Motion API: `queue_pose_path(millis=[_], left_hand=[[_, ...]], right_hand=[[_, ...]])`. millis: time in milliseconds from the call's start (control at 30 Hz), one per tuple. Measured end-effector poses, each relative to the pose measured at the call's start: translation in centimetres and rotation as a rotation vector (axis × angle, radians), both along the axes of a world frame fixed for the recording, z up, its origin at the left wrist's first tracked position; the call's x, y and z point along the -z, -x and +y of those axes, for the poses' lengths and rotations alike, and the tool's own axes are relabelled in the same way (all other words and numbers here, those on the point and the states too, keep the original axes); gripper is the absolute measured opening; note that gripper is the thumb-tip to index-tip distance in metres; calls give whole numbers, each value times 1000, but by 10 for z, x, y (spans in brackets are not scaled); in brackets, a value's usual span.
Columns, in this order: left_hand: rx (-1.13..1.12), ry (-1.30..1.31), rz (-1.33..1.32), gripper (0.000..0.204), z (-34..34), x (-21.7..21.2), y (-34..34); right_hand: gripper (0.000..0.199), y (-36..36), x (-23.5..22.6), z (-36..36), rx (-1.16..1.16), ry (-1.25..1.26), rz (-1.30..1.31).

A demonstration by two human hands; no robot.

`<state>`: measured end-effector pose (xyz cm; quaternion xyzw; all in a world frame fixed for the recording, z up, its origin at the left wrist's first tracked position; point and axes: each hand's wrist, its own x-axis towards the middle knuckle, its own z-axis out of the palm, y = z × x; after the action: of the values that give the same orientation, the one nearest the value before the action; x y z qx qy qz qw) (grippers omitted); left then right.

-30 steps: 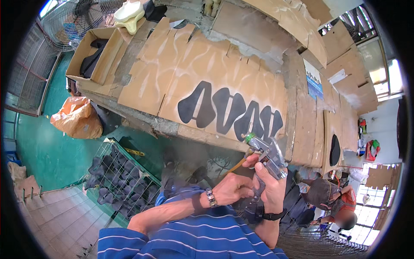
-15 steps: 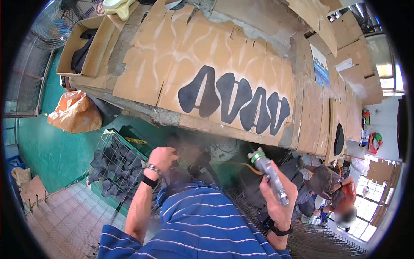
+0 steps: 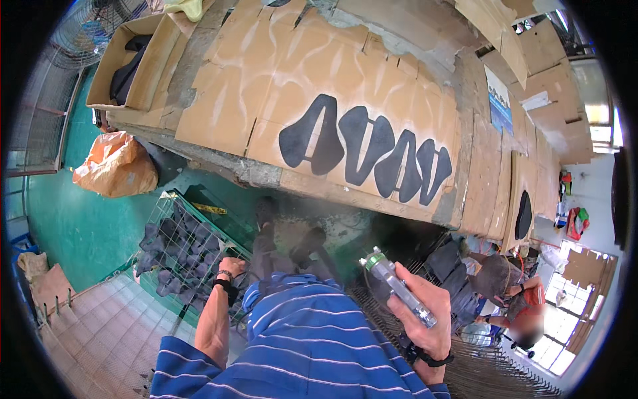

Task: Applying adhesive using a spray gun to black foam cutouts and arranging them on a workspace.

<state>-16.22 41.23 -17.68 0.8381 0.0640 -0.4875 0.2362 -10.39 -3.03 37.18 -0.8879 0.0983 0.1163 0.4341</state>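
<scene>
At far left, the box [image 3: 156,76] sits at the end of the tabletop [image 3: 262,174], with a black part [image 3: 123,81] inside. Below it, the orange bag [image 3: 116,166] stands on the green floor [image 3: 53,223]. Next, the crate [image 3: 211,225] contains a pile of dark pieces [image 3: 179,253]. The left hand [image 3: 232,267] is at the crate's right edge; whether its fingers grip anything cannot be determined. At centre, 4 black pieces [image 3: 359,166] lie in 1 row on the cardboard [image 3: 226,106], near the tabletop's front edge. The right hand [image 3: 428,309] grasps the spray gun [image 3: 393,280], fingers around its body, its green-ringed end directed upper left, apart from the tabletop. At far right, 1 co-worker [image 3: 530,298] bends forward.
</scene>
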Motion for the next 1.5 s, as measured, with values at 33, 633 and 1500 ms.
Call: queue_pose_path(millis=[33,633,1500], left_hand=[[76,48,-59,29,10,11,13],[-647,177,106,24,-42,-45,-51],[-711,231,201,27,-38,-23,-34]], right_hand=[[57,-4,1,3,41,0,-4],[53,19,5,-12,231,100,-40],[52,42,0,-18,285,103,39]])
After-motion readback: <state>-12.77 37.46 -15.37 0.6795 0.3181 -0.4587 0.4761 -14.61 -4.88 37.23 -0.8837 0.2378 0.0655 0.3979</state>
